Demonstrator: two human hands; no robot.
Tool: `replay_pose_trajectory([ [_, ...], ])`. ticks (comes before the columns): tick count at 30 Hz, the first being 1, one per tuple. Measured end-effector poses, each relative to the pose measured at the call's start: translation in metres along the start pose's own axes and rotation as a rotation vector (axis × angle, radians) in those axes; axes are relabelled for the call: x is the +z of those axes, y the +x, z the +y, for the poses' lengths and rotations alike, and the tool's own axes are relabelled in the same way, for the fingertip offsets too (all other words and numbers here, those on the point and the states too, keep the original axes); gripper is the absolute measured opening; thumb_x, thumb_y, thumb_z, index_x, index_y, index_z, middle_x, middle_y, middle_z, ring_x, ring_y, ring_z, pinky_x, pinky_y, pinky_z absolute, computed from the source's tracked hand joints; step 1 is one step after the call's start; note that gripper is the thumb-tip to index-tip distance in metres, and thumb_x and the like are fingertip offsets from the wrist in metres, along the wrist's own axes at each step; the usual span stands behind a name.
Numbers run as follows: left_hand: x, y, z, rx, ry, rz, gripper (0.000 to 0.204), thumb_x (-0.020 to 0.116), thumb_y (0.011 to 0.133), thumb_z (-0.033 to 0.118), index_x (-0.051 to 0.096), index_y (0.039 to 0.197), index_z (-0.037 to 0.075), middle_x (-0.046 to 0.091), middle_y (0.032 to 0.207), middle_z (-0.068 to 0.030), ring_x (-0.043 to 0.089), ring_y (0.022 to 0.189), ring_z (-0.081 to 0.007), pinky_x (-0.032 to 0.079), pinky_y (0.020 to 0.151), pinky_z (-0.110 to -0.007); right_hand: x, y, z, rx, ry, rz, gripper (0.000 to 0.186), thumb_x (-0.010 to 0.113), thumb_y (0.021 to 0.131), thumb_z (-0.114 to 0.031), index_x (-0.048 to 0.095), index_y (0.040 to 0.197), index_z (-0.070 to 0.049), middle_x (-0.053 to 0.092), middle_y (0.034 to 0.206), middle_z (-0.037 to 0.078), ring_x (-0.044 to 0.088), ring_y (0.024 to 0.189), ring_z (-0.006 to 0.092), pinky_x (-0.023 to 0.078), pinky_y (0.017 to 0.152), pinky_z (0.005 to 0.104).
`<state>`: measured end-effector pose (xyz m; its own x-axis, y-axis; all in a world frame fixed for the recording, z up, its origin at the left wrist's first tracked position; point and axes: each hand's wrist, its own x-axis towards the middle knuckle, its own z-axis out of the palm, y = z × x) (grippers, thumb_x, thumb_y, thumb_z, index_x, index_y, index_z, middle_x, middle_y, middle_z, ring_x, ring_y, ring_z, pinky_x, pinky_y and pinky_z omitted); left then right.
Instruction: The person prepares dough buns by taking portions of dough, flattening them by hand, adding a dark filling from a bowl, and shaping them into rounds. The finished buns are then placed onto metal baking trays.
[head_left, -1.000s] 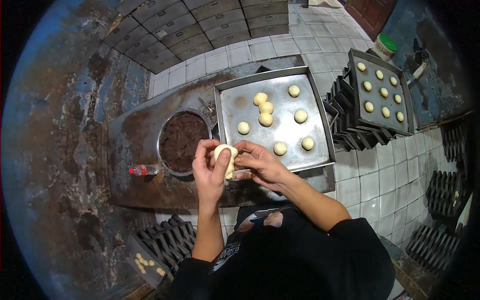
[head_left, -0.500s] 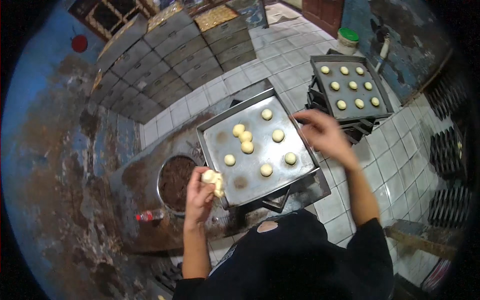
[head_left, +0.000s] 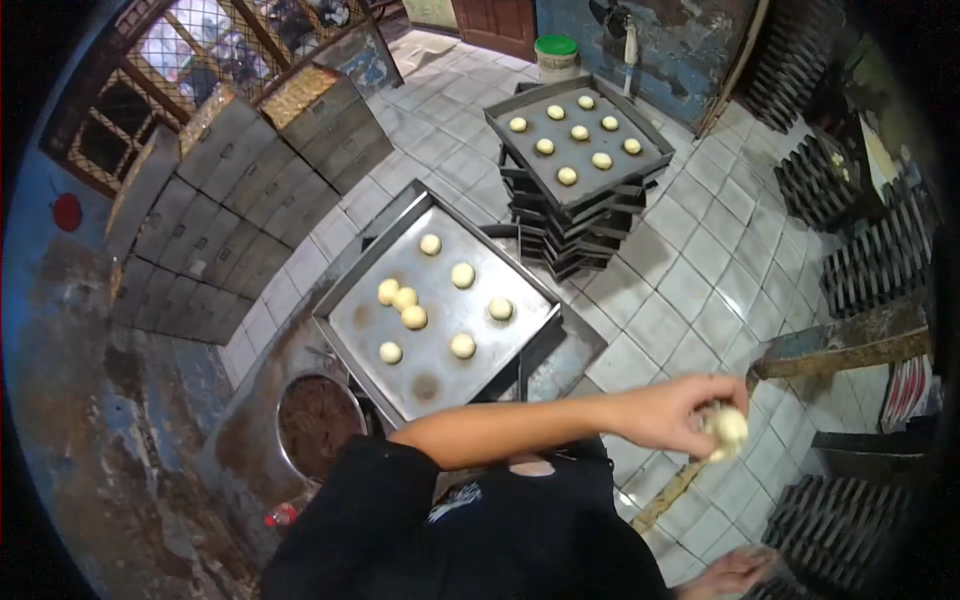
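Observation:
My left arm reaches across my body to the right. Its hand (head_left: 675,415) is closed round a pale lump of dough (head_left: 728,430), a bit blurred, above the tiled floor. Low at the right edge of my body, my right hand (head_left: 735,573) is beside a dark stack of trays (head_left: 830,530); its fingers are smeared, and I cannot make out anything in them. In front of me a metal baking tray (head_left: 520,345) holds several round dough balls (head_left: 462,346), three of them touching in a row. My left forearm covers its near corner.
A pan of brown filling (head_left: 320,425) and a red-capped bottle (head_left: 282,514) are at the left. A second tray of dough balls (head_left: 655,160) tops a stack ahead, near a green-lidded bucket (head_left: 556,58). Grey drawer-like boxes (head_left: 235,170) line the far left. A wooden beam (head_left: 845,355) stands right.
My view has turned right. My left hand has swung from the tray's left side across to the right with the dough. My right hand has left the tray's right edge and dropped low right.

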<state>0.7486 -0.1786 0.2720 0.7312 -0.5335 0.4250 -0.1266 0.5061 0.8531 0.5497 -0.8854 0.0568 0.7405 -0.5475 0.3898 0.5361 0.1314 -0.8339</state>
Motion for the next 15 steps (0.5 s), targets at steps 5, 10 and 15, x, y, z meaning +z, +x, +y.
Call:
replay_pose_trajectory([
  [5,0.02,-0.076,-0.001,-0.192,0.026,0.094,0.038,0.073,0.09,0.012,0.057,0.123,0.002,0.062,0.108,-0.0029,0.059,0.101,-0.0109,0.051,0.086,-0.029,0.317,-0.022,-0.015,0.178,-0.142,-0.318,0.042,0.056,0.11,-0.039,0.058,0.133,-0.004,0.059,0.1,-0.002,0.044,0.077,0.0048,0.029,0.058,0.0183],
  [10,0.015,-0.21,0.081,-0.095,0.34,0.561,0.045,0.071,0.092,0.01,0.055,0.134,0.005,0.058,0.121,-0.004,0.056,0.113,-0.0127,0.048,0.099,-0.03,0.537,0.013,0.006,0.195,-0.254,-0.686,0.024,0.063,0.104,-0.025,0.064,0.119,-0.006,0.051,0.086,-0.004,0.041,0.07,0.0022,0.03,0.058,0.0187],
  [15,0.169,-0.449,0.128,0.11,0.398,1.442,0.046,0.077,0.088,0.009,0.058,0.129,0.008,0.068,0.124,-0.0098,0.068,0.113,-0.0198,0.056,0.1,-0.035,0.751,-0.178,-0.01,0.435,0.113,-1.627,0.013,0.068,0.101,-0.011,0.066,0.11,-0.003,0.06,0.087,-0.002,0.05,0.071,0.004,0.036,0.058,0.0203],
])
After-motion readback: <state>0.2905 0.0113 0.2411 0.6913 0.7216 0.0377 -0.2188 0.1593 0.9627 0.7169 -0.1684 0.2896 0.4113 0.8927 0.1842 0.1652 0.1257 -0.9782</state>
